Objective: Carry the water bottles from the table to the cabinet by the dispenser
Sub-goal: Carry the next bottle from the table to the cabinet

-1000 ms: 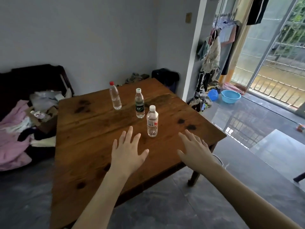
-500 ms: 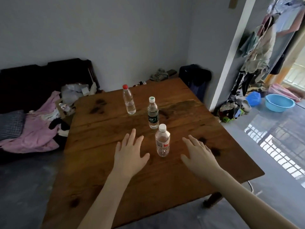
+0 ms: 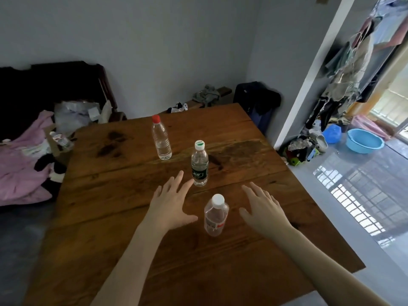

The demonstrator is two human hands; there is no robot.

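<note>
Three clear plastic water bottles standing upright on a brown wooden table (image 3: 110, 195), strung in a diagonal line from centre frame toward the upper left: nearest, a white-capped bottle with a red-and-white label (image 3: 216, 215); beyond it, a white-capped bottle with a dark green label (image 3: 199, 166); farthest, a red-capped bottle with no visible label (image 3: 161, 138). Left hand (image 3: 171, 204) and right hand (image 3: 262, 208) both held out over the tabletop at centre frame, fingers spread and straight, gripping nothing, one on each side of the nearest bottle and neither touching it. Left fingertips near the base of the green-labelled bottle, apparently just short of contact. No cabinet or dispenser anywhere in view, so likely behind or beside the camera. Step in hand, by the look of it: the first pickup. Best done by closing each hand round the body of a bottle below the shoulder, firmly but not hard enough to buckle the thin plastic. Right hand well placed for the nearest bottle, left for the green-labelled one. Worth lifting straight up rather than sweeping sideways, given the close spacing and the risk of toppling a neighbour. Red-capped bottle left for a further reach or a second trip.
</note>
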